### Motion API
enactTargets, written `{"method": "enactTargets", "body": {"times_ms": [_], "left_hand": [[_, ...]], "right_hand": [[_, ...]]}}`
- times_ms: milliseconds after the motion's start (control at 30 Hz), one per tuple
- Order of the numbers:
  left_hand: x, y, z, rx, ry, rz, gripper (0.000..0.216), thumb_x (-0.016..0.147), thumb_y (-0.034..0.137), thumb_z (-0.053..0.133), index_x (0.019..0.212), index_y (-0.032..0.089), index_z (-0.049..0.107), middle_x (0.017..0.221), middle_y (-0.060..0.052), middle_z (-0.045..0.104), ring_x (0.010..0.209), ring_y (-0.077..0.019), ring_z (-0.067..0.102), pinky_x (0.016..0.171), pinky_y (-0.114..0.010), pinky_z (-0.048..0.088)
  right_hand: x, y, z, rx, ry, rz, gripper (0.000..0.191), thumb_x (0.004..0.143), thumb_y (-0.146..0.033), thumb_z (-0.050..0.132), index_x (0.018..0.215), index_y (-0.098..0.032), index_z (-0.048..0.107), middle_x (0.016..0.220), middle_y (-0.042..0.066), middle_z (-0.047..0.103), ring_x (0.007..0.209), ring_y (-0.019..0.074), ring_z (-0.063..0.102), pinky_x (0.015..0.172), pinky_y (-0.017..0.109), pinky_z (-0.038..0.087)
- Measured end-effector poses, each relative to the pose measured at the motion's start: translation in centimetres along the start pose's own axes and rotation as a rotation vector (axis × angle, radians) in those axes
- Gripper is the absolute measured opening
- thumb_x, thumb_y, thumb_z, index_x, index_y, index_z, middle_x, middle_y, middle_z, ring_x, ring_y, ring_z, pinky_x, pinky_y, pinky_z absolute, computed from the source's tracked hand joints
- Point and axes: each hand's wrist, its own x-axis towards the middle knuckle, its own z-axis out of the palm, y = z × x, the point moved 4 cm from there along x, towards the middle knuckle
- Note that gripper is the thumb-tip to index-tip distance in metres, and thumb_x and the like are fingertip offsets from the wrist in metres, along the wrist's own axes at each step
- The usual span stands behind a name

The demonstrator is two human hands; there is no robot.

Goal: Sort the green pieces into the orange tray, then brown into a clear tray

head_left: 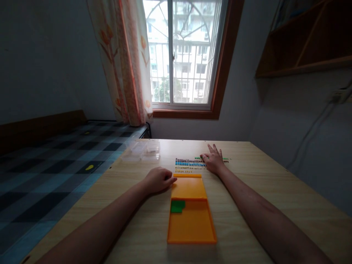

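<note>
A shallow orange tray [191, 223] lies in front of me. Its near section has a green piece [177, 206] in the upper left corner. My left hand [159, 179] is curled beside the tray's far left corner, one fingertip at the edge; whatever its fingers may hold is hidden. My right hand [213, 160] is at the rows of small pieces beyond the tray. Its thumb and index finger come together by the green row [225, 158], while the other fingers are raised and spread. Rows of brown, blue [187, 164] and yellow pieces [183, 171] lie to its left.
Clear plastic boxes [141, 149] stand at the far left of the wooden table [242, 220]. A bed with a checked cover [63, 165] adjoins the left side. Beyond the far edge are a window [189, 73] and a curtain [123, 66]; a shelf [305, 47] hangs upper right.
</note>
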Motion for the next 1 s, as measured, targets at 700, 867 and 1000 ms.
{"method": "enactTargets", "body": {"times_ms": [700,867,1000], "left_hand": [[0.0,-0.2,0.3,0.014,0.007,0.02,0.046,0.091,0.055,0.047,0.064,0.021,0.064,0.067,-0.003,0.067,0.061,-0.0156,0.051,0.056,-0.029,0.024],[0.0,-0.1,0.2,0.016,0.007,0.016,0.048,0.091,0.056,0.046,0.064,0.022,0.065,0.067,-0.003,0.067,0.06,-0.016,0.051,0.056,-0.029,0.024],[0.0,0.0,0.1,0.016,0.005,0.008,0.047,0.091,0.055,0.047,0.064,0.021,0.065,0.066,-0.003,0.067,0.058,-0.0155,0.05,0.055,-0.029,0.023]], "right_hand": [[-0.6,1.2,-2.0,0.057,0.372,0.099,0.052,0.102,-0.034,0.026,0.109,-0.022,0.076,0.149,0.009,0.049,0.147,0.0291,0.026,0.119,0.057,0.013],[0.3,2.1,-9.0,0.097,0.568,0.119,0.051,0.099,-0.029,0.027,0.111,-0.015,0.074,0.14,0.015,0.057,0.138,0.0294,0.04,0.117,0.051,0.024],[3.3,1.1,-14.3,0.119,0.554,0.065,0.045,0.098,-0.033,0.037,0.118,-0.012,0.072,0.123,0.015,0.066,0.119,0.0255,0.056,0.108,0.041,0.038]]}}
